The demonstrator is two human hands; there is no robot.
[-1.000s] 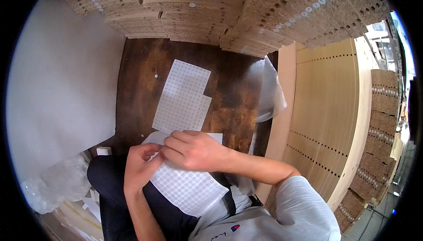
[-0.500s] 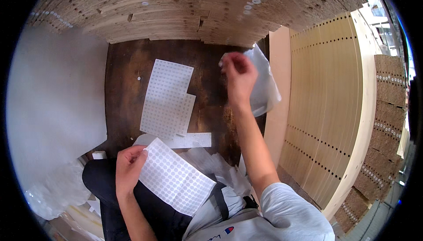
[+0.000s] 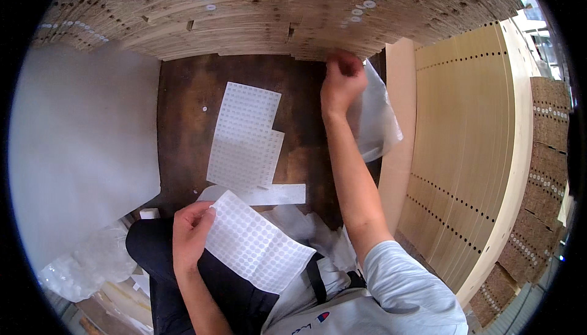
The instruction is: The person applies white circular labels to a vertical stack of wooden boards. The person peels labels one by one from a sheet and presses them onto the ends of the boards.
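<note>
My left hand point(image 3: 193, 230) pinches the corner of a white sheet of round stickers point(image 3: 260, 243), which lies slanted across my lap. My right hand point(image 3: 345, 84) is stretched far forward, fingers curled together, at the lower edge of the stacked particle boards point(image 3: 257, 26). Its fingertips are partly hidden, and anything between them is too small to make out. Between my hands, a second sticker sheet point(image 3: 244, 133) with a notched corner lies flat on a dark brown board point(image 3: 306, 115). One loose round sticker point(image 3: 205, 108) is left of that sheet.
A crumpled clear plastic bag point(image 3: 376, 115) is beside my right forearm. Pale drilled panels point(image 3: 458, 139) stand on the right, a white panel point(image 3: 92, 139) on the left. A white strip point(image 3: 284, 194) lies before my lap. Plastic wrap point(image 3: 92, 261) is piled at lower left.
My right hand has moved forward to the edge of the stacked boards. My left hand keeps its pinch on the sticker sheet. The whole view has shifted slightly.
</note>
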